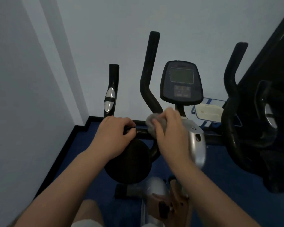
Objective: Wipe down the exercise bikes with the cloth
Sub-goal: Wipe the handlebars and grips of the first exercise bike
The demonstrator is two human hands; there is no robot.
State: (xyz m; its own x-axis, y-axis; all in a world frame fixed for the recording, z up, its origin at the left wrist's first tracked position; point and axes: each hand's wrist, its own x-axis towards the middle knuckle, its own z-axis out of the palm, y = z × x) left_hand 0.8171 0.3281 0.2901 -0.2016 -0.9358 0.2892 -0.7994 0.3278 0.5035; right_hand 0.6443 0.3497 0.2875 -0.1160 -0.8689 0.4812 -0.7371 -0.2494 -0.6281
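Observation:
A black exercise bike stands in front of me, with a console (181, 82) on a post and two tall black handlebars (150, 69). My left hand (113, 133) grips the low left handle bar (142, 131), below the upright grip with silver pulse pads (109, 99). My right hand (169, 128) presses a crumpled grey cloth (150, 123) against the horizontal bar near the base of the left tall handlebar. The silver frame cover (197, 141) lies just right of that hand.
A white wall corner closes in on the left. Blue carpet (220, 174) covers the floor. Another black machine (261, 128) stands close on the right. A blue wire rack holding a white card (209, 112) sits by the far wall. My knees show at the bottom.

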